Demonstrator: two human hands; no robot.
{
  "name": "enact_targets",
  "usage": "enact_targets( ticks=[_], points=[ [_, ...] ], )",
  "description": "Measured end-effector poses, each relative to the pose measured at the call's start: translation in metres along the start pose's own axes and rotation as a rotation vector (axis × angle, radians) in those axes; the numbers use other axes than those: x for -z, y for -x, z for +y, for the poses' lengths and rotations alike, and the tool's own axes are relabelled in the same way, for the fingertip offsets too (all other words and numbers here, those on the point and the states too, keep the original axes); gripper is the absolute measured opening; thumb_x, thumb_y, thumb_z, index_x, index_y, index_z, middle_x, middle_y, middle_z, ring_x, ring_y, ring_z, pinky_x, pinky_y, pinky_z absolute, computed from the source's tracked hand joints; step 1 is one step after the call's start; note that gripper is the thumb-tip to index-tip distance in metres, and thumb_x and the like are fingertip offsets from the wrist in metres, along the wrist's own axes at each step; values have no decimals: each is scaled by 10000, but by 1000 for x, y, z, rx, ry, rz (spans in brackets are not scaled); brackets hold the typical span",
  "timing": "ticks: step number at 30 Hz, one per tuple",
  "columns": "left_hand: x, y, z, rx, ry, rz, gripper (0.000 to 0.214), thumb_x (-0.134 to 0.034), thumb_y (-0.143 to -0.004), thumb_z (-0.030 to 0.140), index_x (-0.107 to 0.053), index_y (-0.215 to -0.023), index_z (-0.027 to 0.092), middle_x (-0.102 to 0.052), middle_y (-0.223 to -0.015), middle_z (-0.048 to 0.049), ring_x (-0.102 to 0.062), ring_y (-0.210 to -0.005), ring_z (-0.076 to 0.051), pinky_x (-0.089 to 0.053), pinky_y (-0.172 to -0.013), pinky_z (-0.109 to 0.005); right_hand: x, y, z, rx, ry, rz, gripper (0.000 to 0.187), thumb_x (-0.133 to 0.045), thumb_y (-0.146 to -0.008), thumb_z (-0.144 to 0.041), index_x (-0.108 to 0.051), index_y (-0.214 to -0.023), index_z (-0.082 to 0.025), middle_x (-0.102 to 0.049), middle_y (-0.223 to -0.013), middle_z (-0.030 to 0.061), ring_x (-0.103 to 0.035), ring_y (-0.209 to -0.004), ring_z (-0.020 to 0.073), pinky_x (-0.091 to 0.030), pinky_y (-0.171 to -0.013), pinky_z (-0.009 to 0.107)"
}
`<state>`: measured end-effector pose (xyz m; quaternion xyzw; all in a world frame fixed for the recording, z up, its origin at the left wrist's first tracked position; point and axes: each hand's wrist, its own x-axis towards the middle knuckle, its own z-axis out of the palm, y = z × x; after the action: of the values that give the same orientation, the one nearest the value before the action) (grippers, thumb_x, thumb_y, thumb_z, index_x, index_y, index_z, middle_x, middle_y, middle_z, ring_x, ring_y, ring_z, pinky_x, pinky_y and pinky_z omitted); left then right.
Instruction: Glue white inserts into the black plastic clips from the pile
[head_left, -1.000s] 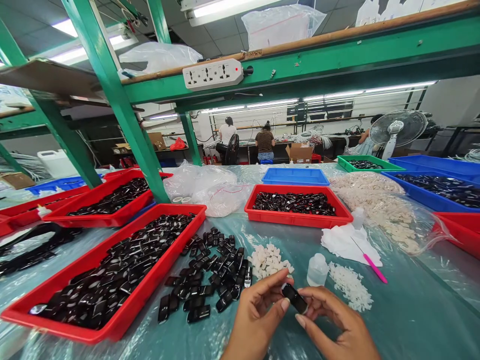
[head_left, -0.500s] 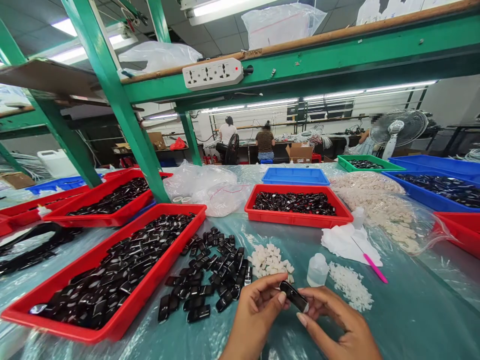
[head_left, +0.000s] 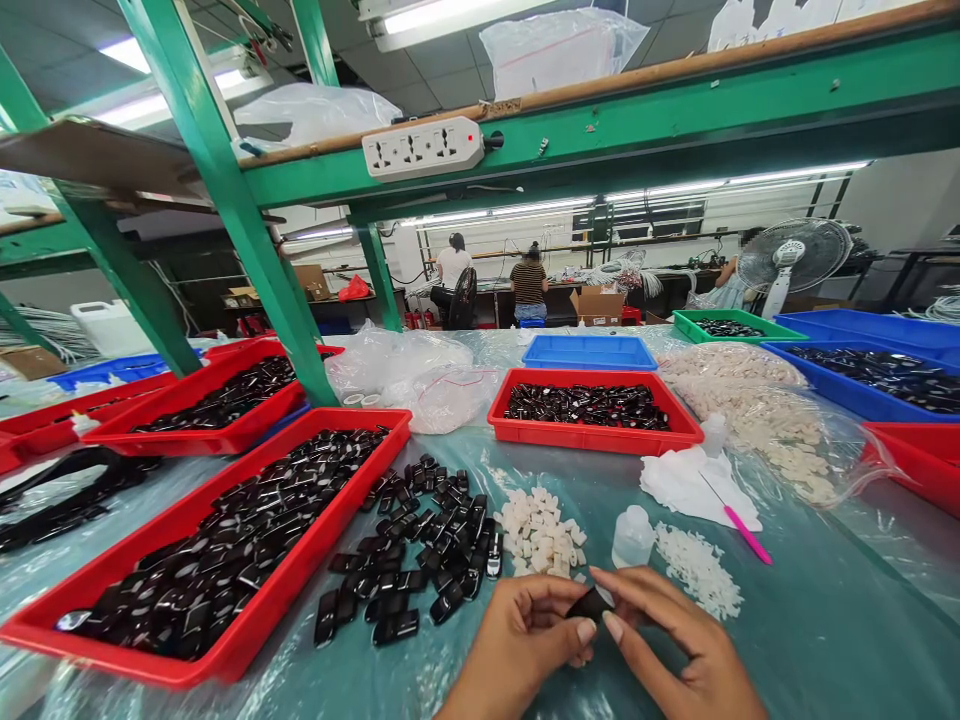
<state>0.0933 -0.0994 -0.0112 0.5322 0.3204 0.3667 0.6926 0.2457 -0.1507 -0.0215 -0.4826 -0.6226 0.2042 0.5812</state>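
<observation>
A small glossy black plastic casing [head_left: 587, 606] is held between my two hands over the front of the table. My left hand [head_left: 521, 635] pinches its left end with thumb and fingers. The thumb and index finger of my right hand [head_left: 675, 630] close on its right end, where a pale patch shows. Just beyond my fingers lies a heap of cream-white plastic pieces [head_left: 541, 530]. Left of it spread many loose black casings [head_left: 390, 580]. A translucent bottle [head_left: 633, 538] stands behind my right hand, beside a pile of small clear-white bits [head_left: 699, 570].
A large red tray [head_left: 225, 640] of black parts stands at the left, another red tray [head_left: 592, 436] at the back. A pink-handled pick [head_left: 748, 535] rests partly on a white cloth [head_left: 675, 478]. Green shelf framing [head_left: 247, 240] rises at the left and crosses overhead.
The black casing has turned and tilted between my hands, and my left fingers now cover more of it. Both hands stay at nearly the same spot.
</observation>
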Motion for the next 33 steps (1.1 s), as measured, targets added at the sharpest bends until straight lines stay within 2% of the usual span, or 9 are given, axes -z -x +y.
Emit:
enact_targets(
  ticks=[2,4,6,10,14,19,25,30,33],
  points=[
    [-1,2,-1,-44,-116,-17,210,-753,-660,283,-731,-809,136,-719,-711,-59,-621,-605,-130,-464,-593,-222,1,-1,1,17,21,-28,312,-595,-777,-187,-705,-1044,-307,-695,-857,37,-661,-721,169,-534,-645,236],
    [-1,4,-1,-93,-242,-2,156,-712,-695,251,-735,-808,147,-735,-761,-75,-637,-673,-165,-468,-628,-241,1,-1,2,9,12,4,288,-597,-777,-209,-718,-1021,-301,-706,-841,42,-670,-745,182,-541,-652,243],
    [-1,6,-1,-141,-397,37,134,-680,-710,221,-731,-807,143,-737,-769,-88,-641,-673,-182,-472,-611,-248,0,0,3,-20,-1,54,251,-606,-775,-242,-735,-982,-301,-721,-827,44,-680,-778,198,-547,-655,246],
    [-2,10,3,-301,-682,88,144,-634,-723,156,-720,-838,141,-731,-765,-101,-654,-667,-195,-489,-604,-247,0,0,4,-49,-4,26,189,-633,-762,-292,-761,-901,-309,-754,-827,43,-706,-777,214,-567,-635,243],
    [0,12,4,-421,-835,69,175,-582,-747,134,-696,-879,150,-721,-778,-109,-660,-669,-201,-500,-605,-257,3,-2,2,-83,27,8,194,-637,-752,-285,-758,-901,-315,-765,-818,36,-718,-777,224,-581,-640,258],
    [6,11,-2,-534,-988,26,207,-550,-760,130,-659,-929,180,-706,-818,-103,-668,-736,-220,-514,-647,-287,8,-5,3,15,113,-99,203,-629,-764,-241,-751,-912,-306,-770,-827,35,-726,-760,223,-587,-695,298],
    [9,11,-9,-628,-1140,16,220,-539,-775,107,-636,-965,165,-703,-854,-111,-672,-771,-231,-529,-672,-286,11,-6,5,19,119,-167,216,-614,-779,-214,-745,-931,-294,-763,-874,39,-721,-808,220,-576,-739,297],
    [9,11,-11,-709,-1321,42,226,-541,-767,94,-642,-955,169,-711,-829,-118,-683,-702,-246,-530,-615,-285,10,-7,4,-10,120,-195,221,-614,-763,-178,-759,-908,-259,-764,-872,64,-721,-804,216,-571,-738,274],
    [10,13,-9,-759,-1396,2,223,-532,-787,96,-644,-968,161,-718,-831,-130,-689,-694,-247,-528,-600,-274,7,-6,4,-40,76,-161,231,-602,-734,-146,-772,-855,-246,-768,-840,71,-724,-765,210,-574,-709,266]
  ],
)
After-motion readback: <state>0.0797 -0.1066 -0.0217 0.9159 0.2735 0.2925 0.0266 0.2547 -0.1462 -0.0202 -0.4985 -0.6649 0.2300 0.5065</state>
